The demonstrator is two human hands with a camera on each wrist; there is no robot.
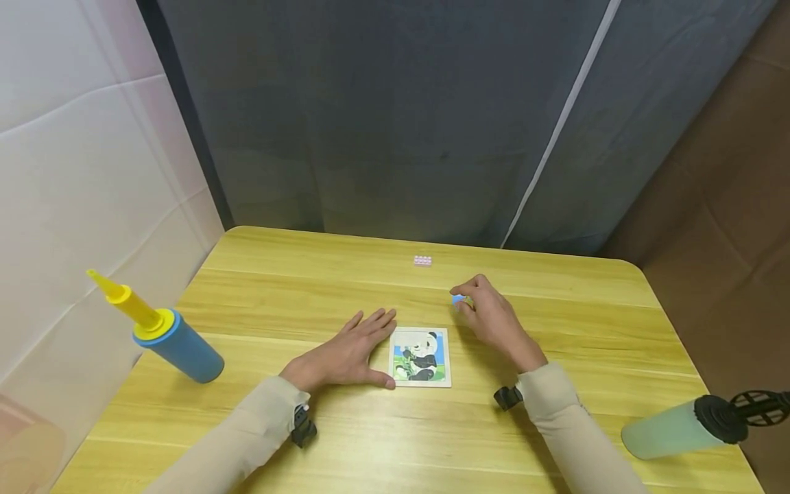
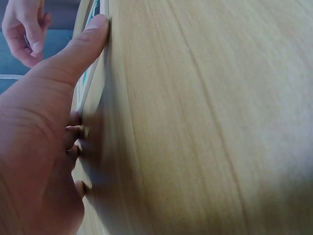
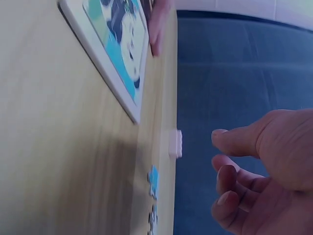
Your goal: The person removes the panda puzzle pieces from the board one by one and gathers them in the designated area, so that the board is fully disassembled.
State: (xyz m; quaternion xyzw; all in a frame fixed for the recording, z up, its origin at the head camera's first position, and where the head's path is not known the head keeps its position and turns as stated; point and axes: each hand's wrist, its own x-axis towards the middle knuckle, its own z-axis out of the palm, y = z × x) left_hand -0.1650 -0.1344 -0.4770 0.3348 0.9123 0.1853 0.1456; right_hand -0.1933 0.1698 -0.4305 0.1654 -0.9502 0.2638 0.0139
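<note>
Head view shows the left hand (image 1: pixel 345 357) lying flat, fingers spread, thumb against the panda puzzle board (image 1: pixel 422 357) mid-table, steadying it. Just beyond the board, the right hand (image 1: pixel 490 319) hovers with loosely curled fingers over a small blue puzzle piece (image 1: pixel 457 299), not clearly gripping it. That piece looks thin, light and rigid, best pinched by its edges

You've got no readable text, label or number anywhere; the panda puzzle (image 1: pixel 420 357) carries only a picture.
</note>
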